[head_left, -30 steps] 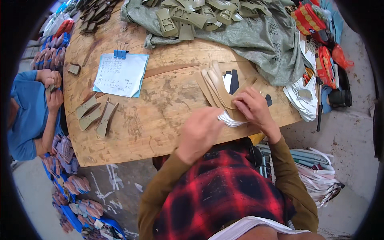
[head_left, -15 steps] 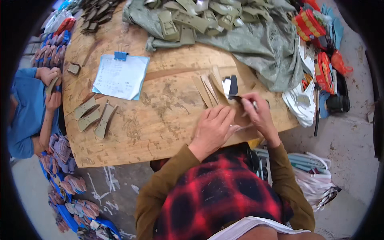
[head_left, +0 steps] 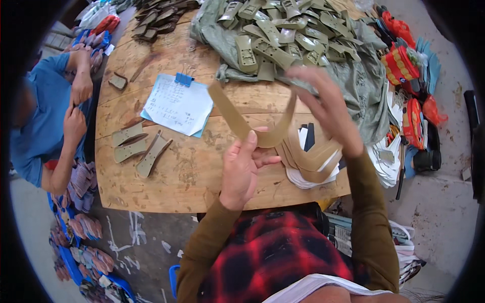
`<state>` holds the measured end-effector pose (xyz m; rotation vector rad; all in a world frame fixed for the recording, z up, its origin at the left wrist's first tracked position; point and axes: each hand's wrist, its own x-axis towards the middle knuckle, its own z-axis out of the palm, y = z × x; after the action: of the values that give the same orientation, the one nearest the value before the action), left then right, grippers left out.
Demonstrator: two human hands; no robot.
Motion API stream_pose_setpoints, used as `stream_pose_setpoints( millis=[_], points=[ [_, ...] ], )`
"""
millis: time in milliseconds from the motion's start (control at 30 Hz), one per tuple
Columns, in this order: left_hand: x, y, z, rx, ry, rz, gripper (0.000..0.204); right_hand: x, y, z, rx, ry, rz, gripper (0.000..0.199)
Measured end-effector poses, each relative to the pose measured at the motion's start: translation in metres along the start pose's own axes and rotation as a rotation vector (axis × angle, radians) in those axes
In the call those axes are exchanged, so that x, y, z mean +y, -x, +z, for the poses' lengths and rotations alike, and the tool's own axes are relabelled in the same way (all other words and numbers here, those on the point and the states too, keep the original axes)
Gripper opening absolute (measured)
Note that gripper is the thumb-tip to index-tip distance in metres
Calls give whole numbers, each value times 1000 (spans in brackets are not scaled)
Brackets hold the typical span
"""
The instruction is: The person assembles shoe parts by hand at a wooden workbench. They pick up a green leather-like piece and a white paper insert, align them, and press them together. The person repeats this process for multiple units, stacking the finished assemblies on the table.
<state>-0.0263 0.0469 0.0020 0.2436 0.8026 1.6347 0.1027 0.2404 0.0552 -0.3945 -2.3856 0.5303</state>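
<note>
the single head camera looked steeply down from above the person's chest, close to the raised hands, onto a wooden table [head_left: 166, 187]. it faced forward across the tabletop to the far edge. its fisheye bent the rim, taking in floor on both sides.

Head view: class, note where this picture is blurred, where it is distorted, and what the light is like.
Head view: the right hand is smeared by motion blur, while the left hand and the tan V-shaped strap it holds stay fairly sharp; fisheye bending curves the wooden table edges and leaves a black rim around the picture; the light is soft and even, with no hard shadows or glare.
</note>
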Motion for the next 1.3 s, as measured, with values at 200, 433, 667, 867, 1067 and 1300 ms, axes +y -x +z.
stream_pose_setpoints(
  millis=[200, 433, 667, 867, 1067, 1300],
  points=[
    [26, 19, -24, 0, 60, 35, 41, 112, -30, 32, -65, 460, -180, 40],
    [40, 30, -35, 114, 127, 204, 39, 13, -3, 1, 92, -328, 442, 19],
    [-14, 29, -12, 39, 312, 57, 38, -99, 88, 27, -89, -1120, 841, 18],
    [-21, 38, 5, 37, 306, -11, 39, -123, 144, 46, -15, -869, 759, 24],
    [-11, 55, -5, -6, 269, -241, 36, -108, 110, 15, 32, -801, 675, 23],
    [-16, 68, -3, -10, 303, -306, 40, -100, 99, 15, -193, -285, 219, 26]
  ],
)
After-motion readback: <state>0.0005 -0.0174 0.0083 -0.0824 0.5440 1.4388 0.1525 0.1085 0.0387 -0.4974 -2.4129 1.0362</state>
